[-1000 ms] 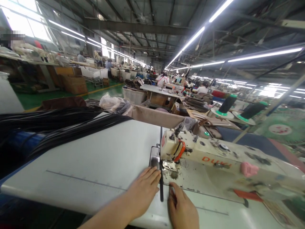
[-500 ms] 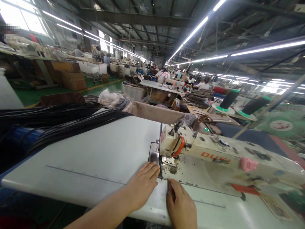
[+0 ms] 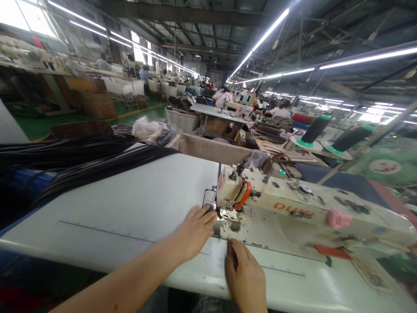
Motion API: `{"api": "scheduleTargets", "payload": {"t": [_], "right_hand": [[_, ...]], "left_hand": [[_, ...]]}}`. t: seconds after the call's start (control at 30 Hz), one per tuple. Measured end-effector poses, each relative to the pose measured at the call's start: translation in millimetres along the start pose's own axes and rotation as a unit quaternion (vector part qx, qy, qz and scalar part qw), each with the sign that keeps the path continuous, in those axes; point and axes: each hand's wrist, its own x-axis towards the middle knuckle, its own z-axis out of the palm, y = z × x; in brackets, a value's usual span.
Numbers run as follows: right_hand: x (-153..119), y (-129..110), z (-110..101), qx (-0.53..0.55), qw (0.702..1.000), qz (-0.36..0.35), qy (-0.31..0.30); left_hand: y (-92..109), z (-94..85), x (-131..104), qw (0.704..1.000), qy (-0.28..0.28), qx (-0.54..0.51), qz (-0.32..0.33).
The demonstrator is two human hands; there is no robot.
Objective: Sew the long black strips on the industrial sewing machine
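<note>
Strip lights [image 3: 270, 30] run above a factory hall crowded with workstations. At far left, a thick bundle of black strips [image 3: 97, 167] drapes over the edge of a white table [image 3: 140, 195]. Next along, the left hand [image 3: 197, 232] lies flat, palm down and fingers extended, gripping nothing visible, its fingertips beside the metal plate [image 3: 210, 198]. Just beyond, 1 black strip [image 3: 219, 168] shows on the table behind the head of the sewing machine [image 3: 280, 206]; its near part is hidden. Then the right hand [image 3: 246, 271] rests near the table's front edge, fingers curled; whether it grips something, I cannot tell. Farther right come 2 dark thread spools, a pink block [image 3: 339, 219] on the machine and, at far right, a green fan [image 3: 387, 167].
</note>
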Motion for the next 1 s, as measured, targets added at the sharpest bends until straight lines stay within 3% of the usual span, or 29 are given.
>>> {"api": "scheduleTargets", "payload": {"t": [0.33, 0.7, 0.9, 1.0], "right_hand": [[-3, 4, 5, -0.018, 1.000, -0.007, 0.003], [0, 2, 4, -0.023, 0.999, -0.026, 0.033], [-1, -1, 1, -0.011, 1.000, -0.014, 0.022], [-2, -1, 1, -0.006, 1.000, -0.010, 0.023]], "left_hand": [[-2, 1.6, 6, 1.000, -0.007, -0.005, -0.011], [-7, -11.4, 12, 0.997, -0.023, -0.068, -0.009], [-37, -3.9, 43, 0.980, 0.017, -0.194, -0.033], [-52, 3.6, 65, 0.975, 0.009, -0.220, -0.013]]}}
